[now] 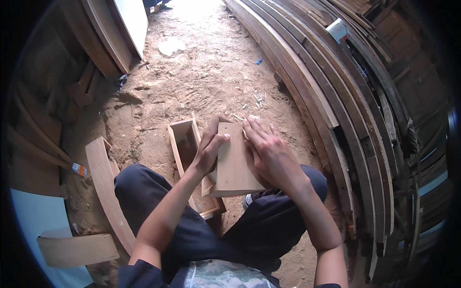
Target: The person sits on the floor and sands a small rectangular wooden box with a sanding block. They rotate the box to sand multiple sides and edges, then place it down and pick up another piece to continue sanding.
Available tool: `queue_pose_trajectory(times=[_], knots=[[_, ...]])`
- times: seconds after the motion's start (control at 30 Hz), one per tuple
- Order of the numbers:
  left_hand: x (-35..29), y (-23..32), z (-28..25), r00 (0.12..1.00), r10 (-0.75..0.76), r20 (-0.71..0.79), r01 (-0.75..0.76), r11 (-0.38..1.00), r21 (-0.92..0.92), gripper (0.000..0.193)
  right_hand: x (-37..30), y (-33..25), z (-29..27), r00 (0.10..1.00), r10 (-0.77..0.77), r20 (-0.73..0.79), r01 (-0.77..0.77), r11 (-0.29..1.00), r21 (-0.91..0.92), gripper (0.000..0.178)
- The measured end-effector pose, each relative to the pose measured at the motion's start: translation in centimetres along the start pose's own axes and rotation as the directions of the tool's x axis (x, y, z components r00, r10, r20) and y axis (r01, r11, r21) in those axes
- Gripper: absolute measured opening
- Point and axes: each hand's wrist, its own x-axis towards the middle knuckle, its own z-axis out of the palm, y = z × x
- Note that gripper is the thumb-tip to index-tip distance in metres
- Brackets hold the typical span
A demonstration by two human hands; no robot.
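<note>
A small pale wooden box (236,165) stands tilted above my lap, one flat side facing up, with small marks near its corners. My left hand (210,146) is closed around its left edge, thumb on the upward face. Along the right edge lies my right hand (269,151), fingers together and pressed down over the far right corner. Something pale may sit under those fingertips, but the fingers hide most of it. Behind my left forearm, an open wooden box frame (174,144) rests on the sandy ground, partly covered by my arm and the held box.
Long stacked timber boards (307,86) run along the right. To my left lie a long wooden board (103,168), a curved wooden piece (79,249) and a small orange-and-white packet (79,169). Panels (108,33) lean at the far left. Sandy, dusty ground (192,86) stretches ahead.
</note>
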Motion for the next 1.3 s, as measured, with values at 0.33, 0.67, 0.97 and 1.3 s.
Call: queue_pose_trajectory(times=[0.33,0.67,0.97,1.3], knots=[[0.2,-0.1,0.1,0.999,0.029,0.022,-0.028,0.999,-0.035,0.042,-0.2,-0.2,-0.4,1.0,-0.021,0.002,0.021,0.999,-0.041,0.06],[-0.4,0.5,0.5,0.997,0.068,-0.03,-0.069,0.998,-0.015,0.04,0.1,-0.7,-0.4,0.999,-0.03,0.021,0.031,0.998,-0.054,0.056],[-0.8,-0.4,1.2,0.987,0.062,-0.146,-0.066,0.998,-0.021,0.03,2.2,-1.9,-0.7,0.999,-0.016,0.035,0.013,0.997,0.072,0.05],[-0.7,-2.2,0.5,0.981,0.139,-0.133,-0.144,0.989,-0.028,0.042,3.3,-1.9,-1.2,0.985,-0.144,0.096,0.133,0.985,0.113,0.049]])
